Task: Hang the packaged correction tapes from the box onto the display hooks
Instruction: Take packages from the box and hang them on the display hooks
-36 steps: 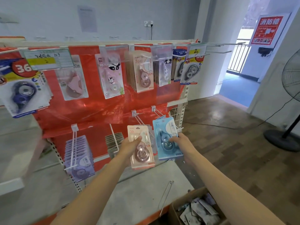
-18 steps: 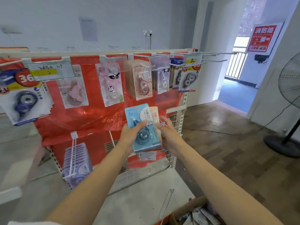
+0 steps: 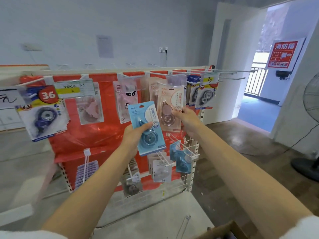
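Head view: a person's two bare arms reach up from the bottom of the frame toward a rack backed with red sheeting.
Left hand (image 3: 133,135): centre of the frame; fingers curled behind the blue correction tape pack (image 3: 146,128) with the thumb pressed across its front, gripping it by its left edge and middle.
Blue pack, axis: long axis close to upright, leaning slightly with the top toward the left of the frame; printed face toward the camera, hang-hole end up, the round dispenser in the lower half.
Right hand (image 3: 187,118): just right of centre; fingertips pinch the right edge of the pink correction tape pack (image 3: 170,107).
Pink pack, axis: long axis upright, hang-hole end at the top, right under the clear tag of an upper display hook (image 3: 174,80); whether the hole is on the hook cannot be told.
Relation: blue pack lower and to the left of the pink one, their edges just beside each other.
Lower centre: more packs hang on lower hooks (image 3: 181,147).
Bottom right edge: corner of the cardboard box (image 3: 224,232).
Right edge: a standing fan (image 3: 310,107).
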The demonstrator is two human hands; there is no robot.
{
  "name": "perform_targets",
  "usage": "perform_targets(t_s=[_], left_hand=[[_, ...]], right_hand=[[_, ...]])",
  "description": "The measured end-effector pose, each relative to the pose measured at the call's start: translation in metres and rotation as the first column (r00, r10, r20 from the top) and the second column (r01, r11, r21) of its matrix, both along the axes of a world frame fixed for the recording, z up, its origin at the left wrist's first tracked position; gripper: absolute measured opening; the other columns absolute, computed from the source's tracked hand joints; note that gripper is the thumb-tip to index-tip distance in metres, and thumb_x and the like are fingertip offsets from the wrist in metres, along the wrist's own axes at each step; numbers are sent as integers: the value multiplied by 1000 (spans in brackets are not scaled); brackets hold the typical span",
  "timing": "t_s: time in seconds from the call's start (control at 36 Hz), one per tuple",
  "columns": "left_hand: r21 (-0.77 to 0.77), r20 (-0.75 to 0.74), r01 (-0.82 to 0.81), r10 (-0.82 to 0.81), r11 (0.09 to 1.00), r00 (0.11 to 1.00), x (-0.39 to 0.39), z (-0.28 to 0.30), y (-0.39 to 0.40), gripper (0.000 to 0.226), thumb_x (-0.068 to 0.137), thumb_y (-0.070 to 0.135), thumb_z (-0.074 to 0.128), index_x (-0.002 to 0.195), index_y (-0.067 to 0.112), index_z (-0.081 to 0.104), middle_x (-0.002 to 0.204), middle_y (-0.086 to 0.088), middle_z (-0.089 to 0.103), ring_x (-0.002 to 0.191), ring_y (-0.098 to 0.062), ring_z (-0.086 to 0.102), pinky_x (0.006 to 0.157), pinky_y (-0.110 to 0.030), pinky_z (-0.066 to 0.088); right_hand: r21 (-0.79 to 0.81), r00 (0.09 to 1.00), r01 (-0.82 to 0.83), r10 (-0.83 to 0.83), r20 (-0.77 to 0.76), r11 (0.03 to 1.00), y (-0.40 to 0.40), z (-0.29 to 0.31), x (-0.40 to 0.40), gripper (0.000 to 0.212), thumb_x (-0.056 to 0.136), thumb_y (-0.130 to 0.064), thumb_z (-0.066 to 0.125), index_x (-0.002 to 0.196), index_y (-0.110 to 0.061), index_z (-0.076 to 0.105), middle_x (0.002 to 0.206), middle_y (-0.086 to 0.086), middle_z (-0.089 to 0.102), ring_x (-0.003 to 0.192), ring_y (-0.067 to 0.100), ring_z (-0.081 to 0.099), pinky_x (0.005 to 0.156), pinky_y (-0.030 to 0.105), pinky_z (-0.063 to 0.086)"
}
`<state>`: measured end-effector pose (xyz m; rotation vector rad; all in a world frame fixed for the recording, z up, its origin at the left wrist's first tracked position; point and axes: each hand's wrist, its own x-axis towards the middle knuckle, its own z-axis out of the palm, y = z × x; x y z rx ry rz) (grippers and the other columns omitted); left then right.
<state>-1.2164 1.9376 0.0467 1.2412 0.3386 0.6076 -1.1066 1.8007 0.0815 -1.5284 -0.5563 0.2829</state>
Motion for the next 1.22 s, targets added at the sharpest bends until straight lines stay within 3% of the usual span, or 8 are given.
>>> perform_targets(t_s=[0.31,0.53,0.72,0.78,0.89,1.03,1.11,1.22], left_hand=[[35,-66,79,-77,996,995,-4,-10,-5,17,80,4,70,94,13,66,96,-11,72,85,-29,69,81,-43,56],[29,-73,87,-84,996,994,2,-11,-12,19,81,2,69,97,12,65,91,-8,72,76,-24,70,72,-37,58],[57,-134,1,7,998,991,3,-12,-5,20,81,5,71,99,12,66,97,-12,72,87,-30,70,81,-44,57],[60,-132,-20,27,998,991,3,-12,-1,19,81,5,71,97,14,66,95,-10,73,84,-28,71,80,-43,57],[58,-139,-64,72,996,988,2,-11,5,18,80,6,72,95,14,66,92,-8,73,82,-27,71,79,-43,57],[84,-144,-101,112,991,983,3,-13,7,25,79,6,73,101,12,65,92,-7,73,77,-23,71,72,-39,58],[107,-162,-104,121,989,979,6,-16,7,22,79,6,73,98,14,66,92,-6,73,79,-24,71,75,-41,57],[106,-195,-86,105,991,975,12,-20,2,19,79,3,72,93,14,65,90,-7,73,80,-25,70,75,-41,57]], right_hand=[[-99,996,85,-83,18,991,8,15,19,18,96,-18,55,112,-11,57,114,11,67,105,25,64,97,46,50],[-321,954,193,-101,283,927,14,15,27,51,101,-26,44,144,-4,27,128,11,49,100,27,55,61,12,45],[-488,893,152,93,441,860,30,-9,30,64,96,-21,54,151,-23,21,137,6,36,111,27,54,83,28,42],[-456,929,160,23,369,876,32,-14,34,57,95,-22,57,142,-9,29,132,13,46,117,29,51,85,29,40],[-341,963,188,-104,249,921,43,-16,46,40,93,-24,61,121,-2,43,121,17,58,98,29,60,77,32,48],[-301,984,144,-104,145,943,55,-11,59,34,96,-19,57,121,-4,39,112,16,57,54,17,60,38,19,46],[-374,978,151,-84,191,915,57,-12,65,37,97,-21,55,124,-3,37,110,16,57,64,21,63,53,27,54],[-569,901,251,26,434,783,50,-18,71,41,98,-26,51,126,1,38,127,24,54,115,39,54,90,42,44]])
